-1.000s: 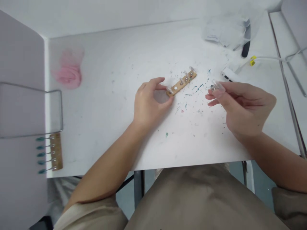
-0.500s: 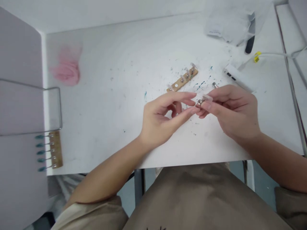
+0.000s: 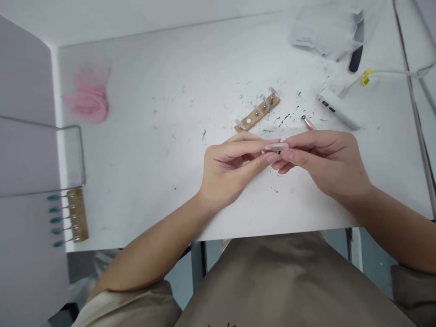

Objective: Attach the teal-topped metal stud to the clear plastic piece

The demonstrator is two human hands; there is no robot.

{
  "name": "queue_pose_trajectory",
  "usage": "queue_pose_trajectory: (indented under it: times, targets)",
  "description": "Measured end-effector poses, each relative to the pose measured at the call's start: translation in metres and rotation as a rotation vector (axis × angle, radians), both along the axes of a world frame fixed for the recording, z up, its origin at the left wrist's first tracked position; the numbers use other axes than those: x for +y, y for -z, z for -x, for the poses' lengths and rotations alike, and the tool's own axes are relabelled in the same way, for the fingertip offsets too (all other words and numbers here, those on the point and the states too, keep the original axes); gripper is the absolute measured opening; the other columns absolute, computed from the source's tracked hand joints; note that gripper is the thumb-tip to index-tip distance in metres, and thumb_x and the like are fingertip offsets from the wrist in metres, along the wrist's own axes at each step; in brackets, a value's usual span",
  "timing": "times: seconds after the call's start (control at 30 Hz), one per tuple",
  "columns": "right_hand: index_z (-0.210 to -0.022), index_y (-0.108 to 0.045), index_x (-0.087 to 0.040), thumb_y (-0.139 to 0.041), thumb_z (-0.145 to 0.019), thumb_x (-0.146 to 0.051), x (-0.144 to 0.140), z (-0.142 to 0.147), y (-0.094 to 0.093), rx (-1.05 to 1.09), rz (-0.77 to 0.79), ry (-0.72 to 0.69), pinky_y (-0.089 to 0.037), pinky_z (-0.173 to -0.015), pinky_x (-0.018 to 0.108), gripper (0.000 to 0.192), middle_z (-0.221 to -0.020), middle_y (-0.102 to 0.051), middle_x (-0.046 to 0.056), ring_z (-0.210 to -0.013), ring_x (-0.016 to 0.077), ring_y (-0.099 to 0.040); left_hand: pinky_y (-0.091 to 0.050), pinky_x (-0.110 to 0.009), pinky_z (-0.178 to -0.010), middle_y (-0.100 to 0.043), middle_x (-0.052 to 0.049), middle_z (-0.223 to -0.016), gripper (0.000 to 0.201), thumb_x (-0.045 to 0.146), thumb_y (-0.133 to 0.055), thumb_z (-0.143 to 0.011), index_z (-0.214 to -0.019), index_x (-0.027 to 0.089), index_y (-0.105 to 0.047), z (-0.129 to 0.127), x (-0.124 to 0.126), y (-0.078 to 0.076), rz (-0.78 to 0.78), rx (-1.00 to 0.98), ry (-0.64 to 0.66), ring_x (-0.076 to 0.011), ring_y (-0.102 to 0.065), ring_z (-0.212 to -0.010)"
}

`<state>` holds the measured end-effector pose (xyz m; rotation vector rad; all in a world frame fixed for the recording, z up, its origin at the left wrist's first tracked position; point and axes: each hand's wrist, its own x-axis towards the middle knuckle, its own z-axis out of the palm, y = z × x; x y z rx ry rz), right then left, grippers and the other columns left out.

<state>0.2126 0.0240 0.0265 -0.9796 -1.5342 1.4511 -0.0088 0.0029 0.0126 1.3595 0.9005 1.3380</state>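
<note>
Between both hands, over the front half of the white table, is a clear false nail tip (image 3: 276, 146) with a small metal piece partly showing beneath it. My left hand (image 3: 226, 170) pinches its left end between thumb and index finger. The thumb and index finger of my right hand (image 3: 335, 165) close on the right end. Just beyond the fingers lies a wooden strip (image 3: 254, 118) carrying several clear nail tips on small metal stands. A pinkish pen-like tool with a metal end (image 3: 308, 123) lies behind my right hand, partly hidden by it.
A white device (image 3: 339, 109) with a yellow-tagged cable (image 3: 367, 77) lies at right. Behind it are a plastic bag (image 3: 316, 34) and a dark-handled tool (image 3: 356, 60). Pink cloth (image 3: 90, 103) lies far left. A wooden holder with teal nail tips (image 3: 81, 218) sits at the left edge beside a wire frame (image 3: 81, 154).
My left fingers have closed onto the nail tip, which was in my right hand alone. The nail tip has turned more level and shifted slightly left. The view has tilted a little.
</note>
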Motion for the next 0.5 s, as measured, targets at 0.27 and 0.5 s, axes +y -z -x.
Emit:
queue_pose_trajectory:
  times: [0.27, 0.5]
  targets:
    - [-0.117, -0.092, -0.035, -0.081, -0.107, -0.026, -0.002, -0.002, -0.017, -0.09, -0.096, 0.242, -0.074, -0.077, 0.026, 0.017, -0.104, -0.087, -0.003, -0.078, 0.0127, -0.085, -0.066, -0.024, -0.068, -0.093, 0.002, -0.102, 0.012, 0.04, -0.104, -0.09, -0.099, 0.043, -0.096, -0.003, 0.004, 0.007, 0.051, -0.126, -0.113, -0.0105, -0.08, -0.076]
    - [-0.076, -0.084, -0.023, -0.078, -0.109, -0.053, 0.026, -0.042, -0.024, -0.549, -0.45, 0.459, -0.051, -0.062, 0.033, 0.045, -0.071, -0.074, 0.005, -0.064, 0.0146, -0.066, -0.067, -0.021, -0.059, -0.087, 0.006, -0.082, 0.013, 0.034, -0.105, -0.088, -0.093, 0.033, -0.093, -0.001, 0.002, 0.0, 0.164, -0.148, -0.081, -0.0081, -0.078, -0.057]
